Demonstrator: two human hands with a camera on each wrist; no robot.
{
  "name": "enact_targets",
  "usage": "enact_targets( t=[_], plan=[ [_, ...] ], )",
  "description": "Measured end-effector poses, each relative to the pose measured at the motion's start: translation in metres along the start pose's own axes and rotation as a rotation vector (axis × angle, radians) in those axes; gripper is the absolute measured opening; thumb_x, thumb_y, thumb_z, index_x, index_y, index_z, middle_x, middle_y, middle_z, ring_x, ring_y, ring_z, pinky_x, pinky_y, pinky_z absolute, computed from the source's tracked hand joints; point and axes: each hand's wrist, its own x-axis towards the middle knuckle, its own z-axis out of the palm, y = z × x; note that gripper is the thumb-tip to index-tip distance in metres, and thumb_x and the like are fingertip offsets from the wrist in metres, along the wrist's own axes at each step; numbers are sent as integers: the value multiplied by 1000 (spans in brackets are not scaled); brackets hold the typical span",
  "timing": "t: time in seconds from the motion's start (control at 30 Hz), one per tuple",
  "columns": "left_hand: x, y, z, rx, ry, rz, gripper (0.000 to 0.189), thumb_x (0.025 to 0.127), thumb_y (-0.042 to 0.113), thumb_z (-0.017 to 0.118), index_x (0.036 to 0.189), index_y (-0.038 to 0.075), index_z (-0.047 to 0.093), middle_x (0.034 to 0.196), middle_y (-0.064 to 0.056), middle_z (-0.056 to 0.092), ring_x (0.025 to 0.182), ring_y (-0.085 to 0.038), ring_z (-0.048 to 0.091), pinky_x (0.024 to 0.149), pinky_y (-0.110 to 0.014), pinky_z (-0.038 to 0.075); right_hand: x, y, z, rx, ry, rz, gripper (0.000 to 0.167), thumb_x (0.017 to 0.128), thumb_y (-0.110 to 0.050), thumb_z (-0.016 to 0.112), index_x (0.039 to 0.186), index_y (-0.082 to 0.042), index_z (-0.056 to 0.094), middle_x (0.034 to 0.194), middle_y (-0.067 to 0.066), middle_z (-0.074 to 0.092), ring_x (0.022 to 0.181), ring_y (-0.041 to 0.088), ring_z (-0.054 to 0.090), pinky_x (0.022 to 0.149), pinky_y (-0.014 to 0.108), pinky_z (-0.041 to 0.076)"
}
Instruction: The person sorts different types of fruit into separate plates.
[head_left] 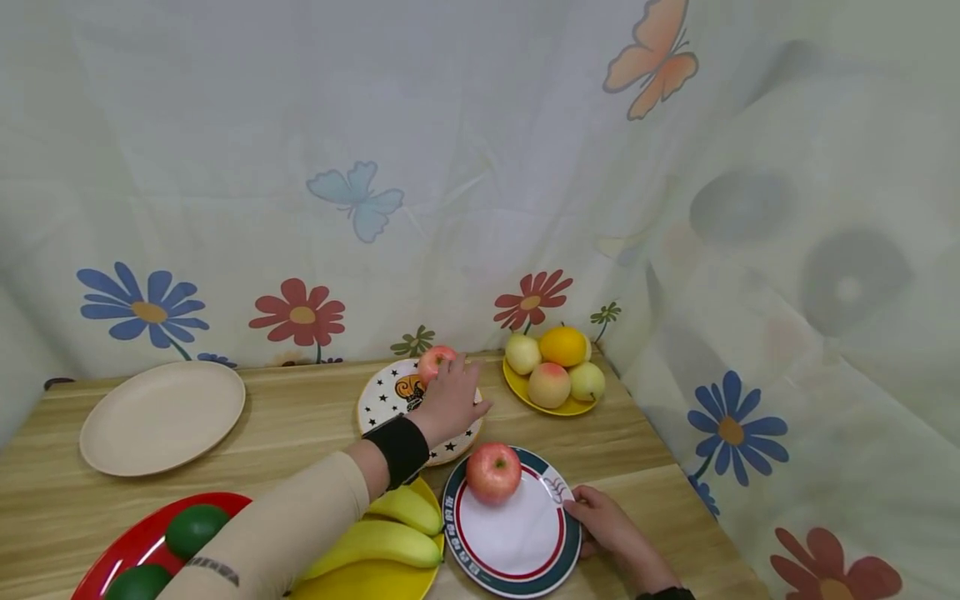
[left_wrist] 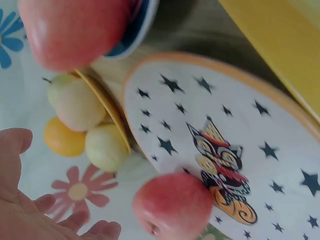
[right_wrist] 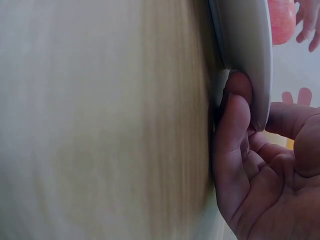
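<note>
My left hand reaches over a white plate with black stars at the back of the wooden table. Its fingers are spread and straight beside a small red apple that lies on that plate's far edge; they are not closed round it. My right hand grips the right rim of a white plate with a red and green border, its fingers curled under the rim. A bigger red apple sits on that plate's far side.
A yellow plate with pears, a peach and an orange stands at the back right. Bananas lie on a yellow plate near me, green fruits on a red plate at left. An empty beige plate is far left. Flowered curtains close the back and right.
</note>
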Motion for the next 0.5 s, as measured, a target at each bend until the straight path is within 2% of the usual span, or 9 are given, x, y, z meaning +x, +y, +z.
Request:
enact_targets(
  t=[0.13, 0.27, 0.4, 0.5],
  plan=[
    [4, -10, -5, 59, 7, -12, 72, 88, 45, 63, 144, 9, 35, 147, -26, 28, 128, -44, 35, 101, -55, 38, 1, 1, -1, -6, 4, 3, 20, 97, -17, 49, 102, 2, 52, 72, 4, 59, 51, 15, 57, 46, 31, 52],
    [9, -19, -6, 35, -10, -38, 74, 89, 44, 62, 147, 11, 30, 151, -26, 20, 133, -49, 27, 106, -58, 31, 0, 2, -1, -8, 10, -2, 19, 97, -17, 49, 102, 2, 52, 72, 4, 58, 51, 15, 56, 46, 30, 52],
    [15, -26, -5, 29, -51, -128, 79, 89, 46, 60, 151, 17, 22, 156, -22, 9, 137, -50, 20, 102, -60, 36, -1, 2, 0, 1, 6, -11, 20, 97, -16, 49, 102, 2, 53, 72, 4, 59, 51, 14, 56, 47, 31, 52],
    [16, -29, -5, 13, -67, -185, 81, 89, 46, 61, 152, 19, 19, 157, -20, 2, 139, -51, 13, 101, -63, 35, 0, 2, 0, 7, -2, -8, 20, 97, -16, 49, 102, 2, 53, 72, 4, 60, 52, 13, 57, 47, 30, 53]
  ],
)
